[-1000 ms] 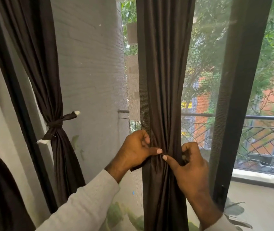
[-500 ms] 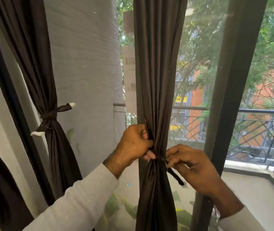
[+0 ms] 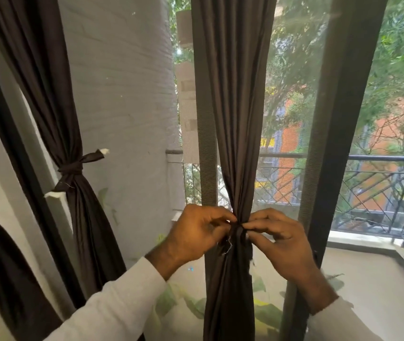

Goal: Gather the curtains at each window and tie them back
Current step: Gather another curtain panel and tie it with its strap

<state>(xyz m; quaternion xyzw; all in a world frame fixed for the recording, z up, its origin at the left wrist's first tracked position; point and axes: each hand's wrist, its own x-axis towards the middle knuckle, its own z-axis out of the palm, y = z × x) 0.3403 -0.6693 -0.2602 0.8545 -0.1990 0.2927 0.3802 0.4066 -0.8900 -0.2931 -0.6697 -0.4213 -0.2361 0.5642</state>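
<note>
Grey brick wall [image 3: 122, 94], dark window frame [image 3: 338, 143], balcony railing [image 3: 380, 183], daylight, trees outside.

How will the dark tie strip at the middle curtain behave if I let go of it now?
The tie strip, pinched by the left hand and right hand, looks thin and floppy, so it will probably slacken. The middle curtain has a slight sheen, so it may slip. Frayed threads hang below; tug gently.
</note>
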